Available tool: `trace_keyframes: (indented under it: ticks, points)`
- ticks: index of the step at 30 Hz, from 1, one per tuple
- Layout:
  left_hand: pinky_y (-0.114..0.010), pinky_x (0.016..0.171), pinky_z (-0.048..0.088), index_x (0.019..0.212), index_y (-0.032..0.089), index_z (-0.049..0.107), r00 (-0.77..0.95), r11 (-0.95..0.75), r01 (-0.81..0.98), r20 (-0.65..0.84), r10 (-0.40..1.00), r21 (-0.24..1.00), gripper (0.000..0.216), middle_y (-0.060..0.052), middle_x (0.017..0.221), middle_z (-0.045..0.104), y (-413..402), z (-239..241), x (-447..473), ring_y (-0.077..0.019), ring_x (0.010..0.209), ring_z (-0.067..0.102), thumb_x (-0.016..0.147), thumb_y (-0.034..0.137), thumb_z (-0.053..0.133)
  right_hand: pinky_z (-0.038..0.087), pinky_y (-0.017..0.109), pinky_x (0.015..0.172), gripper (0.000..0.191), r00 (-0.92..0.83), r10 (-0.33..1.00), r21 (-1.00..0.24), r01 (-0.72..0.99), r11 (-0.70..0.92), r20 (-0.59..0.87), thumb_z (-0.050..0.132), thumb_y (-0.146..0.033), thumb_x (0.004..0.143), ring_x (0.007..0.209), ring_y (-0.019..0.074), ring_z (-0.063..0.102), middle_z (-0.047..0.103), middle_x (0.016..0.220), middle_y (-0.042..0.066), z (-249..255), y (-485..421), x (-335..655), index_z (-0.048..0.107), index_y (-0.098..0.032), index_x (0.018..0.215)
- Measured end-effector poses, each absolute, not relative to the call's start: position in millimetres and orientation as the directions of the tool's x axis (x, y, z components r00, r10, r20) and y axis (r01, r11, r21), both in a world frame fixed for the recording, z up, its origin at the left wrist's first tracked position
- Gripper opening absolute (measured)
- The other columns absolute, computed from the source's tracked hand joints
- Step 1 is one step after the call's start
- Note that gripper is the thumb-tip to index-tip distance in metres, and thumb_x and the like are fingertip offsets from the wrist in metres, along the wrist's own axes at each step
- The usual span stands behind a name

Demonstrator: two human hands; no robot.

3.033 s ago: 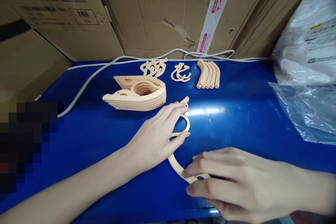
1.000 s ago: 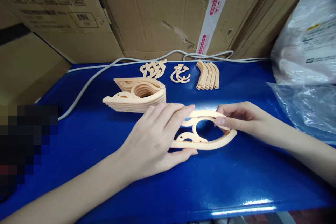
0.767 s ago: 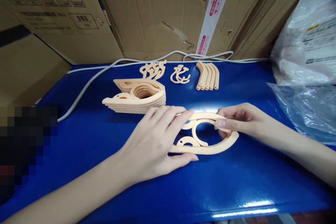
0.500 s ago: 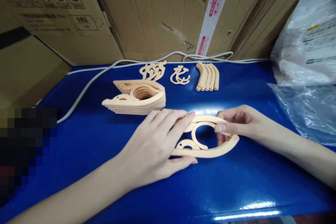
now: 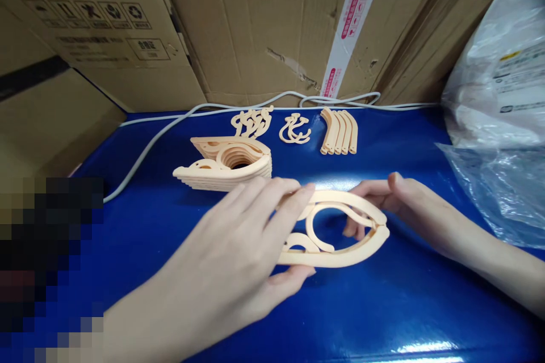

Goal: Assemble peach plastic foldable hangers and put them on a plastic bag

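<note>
A cream plastic folding hanger [image 5: 340, 260], folded with its hook curled inside, is held by my left hand [image 5: 251, 232]. The fingers lie over its upper arm and the thumb is under the lower one; the hand hides its left end. My right hand [image 5: 395, 198] is at the far right side of the hanger. Its thumb is lifted away and its fingers are spread behind the hanger; whether they touch it I cannot tell. Behind my left hand lies a stack of matching folded hangers [image 5: 225, 173].
Loose hooks lie in two small heaps, one left [image 5: 252, 122] and one middle [image 5: 295, 128]. Several curved hanger arms [image 5: 339, 131] stand in a row beside them. A white cable [image 5: 149, 153] crosses the blue table [image 5: 383, 317]. Cardboard boxes [image 5: 255, 22] and a plastic bag [image 5: 489, 74] border it.
My right thumb has lifted off the hanger and the right fingers have loosened. My left hand keeps its hold. The view has shifted slightly.
</note>
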State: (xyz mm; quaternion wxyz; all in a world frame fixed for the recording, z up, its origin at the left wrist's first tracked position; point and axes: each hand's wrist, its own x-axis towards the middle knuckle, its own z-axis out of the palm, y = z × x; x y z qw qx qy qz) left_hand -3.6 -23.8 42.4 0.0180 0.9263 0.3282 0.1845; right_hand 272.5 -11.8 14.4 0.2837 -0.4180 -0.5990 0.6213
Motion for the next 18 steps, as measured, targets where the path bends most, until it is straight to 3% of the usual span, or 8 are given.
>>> trace_keyframes:
  ticks: [2,5,8,10,13,18]
  points:
    - [-0.042,0.099,0.047,0.141,0.017,0.045,0.680,-0.749,0.647,0.335,0.652,0.144,0.063,-0.010,0.134,0.056,-19,53,-15,-0.0294,0.121,0.053,0.085,0.040,0.064,0.056,0.034,0.071,0.062,-0.452,0.887,-0.985,0.172,-0.019,-0.096,0.033,-0.067,0.096,0.078,0.0220,0.071,0.076,0.087,0.008,15,-11,275,0.072,-0.020,0.103]
    - [-0.045,0.102,0.044,0.142,0.026,0.044,0.610,-0.677,0.729,0.350,0.711,0.104,0.060,-0.005,0.138,0.052,-5,66,-38,-0.0302,0.121,0.051,0.088,0.050,0.057,0.055,0.033,0.079,0.045,-0.426,0.903,-0.905,0.358,0.231,0.062,0.038,-0.055,0.100,0.086,0.0196,0.070,0.075,0.094,0.004,18,-9,275,0.070,-0.025,0.106]
    - [-0.045,0.094,0.043,0.138,0.024,0.049,0.588,-0.648,0.760,0.366,0.721,0.055,0.059,-0.006,0.126,0.055,17,75,-60,-0.0260,0.107,0.055,0.091,0.059,0.045,0.052,0.036,0.091,0.028,-0.543,0.822,-0.625,0.586,0.516,0.170,0.054,-0.041,0.097,0.107,0.0206,0.066,0.070,0.117,0.006,18,-6,272,0.065,-0.025,0.117]
    - [-0.045,0.094,0.042,0.133,0.020,0.054,0.617,-0.673,0.737,0.350,0.705,0.058,0.064,-0.006,0.120,0.057,35,80,-73,-0.0221,0.102,0.055,0.091,0.065,0.039,0.049,0.042,0.097,0.034,-0.641,0.747,-0.423,0.636,0.645,0.177,0.057,-0.037,0.095,0.121,0.0239,0.059,0.062,0.134,0.010,15,-4,272,0.059,-0.025,0.127]
    - [-0.042,0.094,0.043,0.133,0.018,0.055,0.677,-0.703,0.710,0.233,0.698,0.039,0.069,-0.005,0.119,0.058,59,84,-90,-0.0170,0.095,0.056,0.089,0.068,0.039,0.048,0.050,0.100,0.046,-0.705,0.693,-0.276,0.643,0.714,0.150,0.056,-0.040,0.095,0.133,0.0279,0.049,0.050,0.147,0.013,8,-2,271,0.051,-0.024,0.138]
    - [-0.030,0.083,0.047,0.135,0.021,0.055,0.711,-0.720,0.694,0.143,0.688,0.013,0.061,-0.004,0.118,0.061,82,86,-103,-0.0149,0.088,0.060,0.089,0.060,0.051,0.047,0.055,0.101,0.053,-0.722,0.684,-0.229,0.651,0.724,0.109,0.055,-0.045,0.095,0.137,0.0306,0.046,0.046,0.151,0.016,3,0,272,0.047,-0.022,0.142]
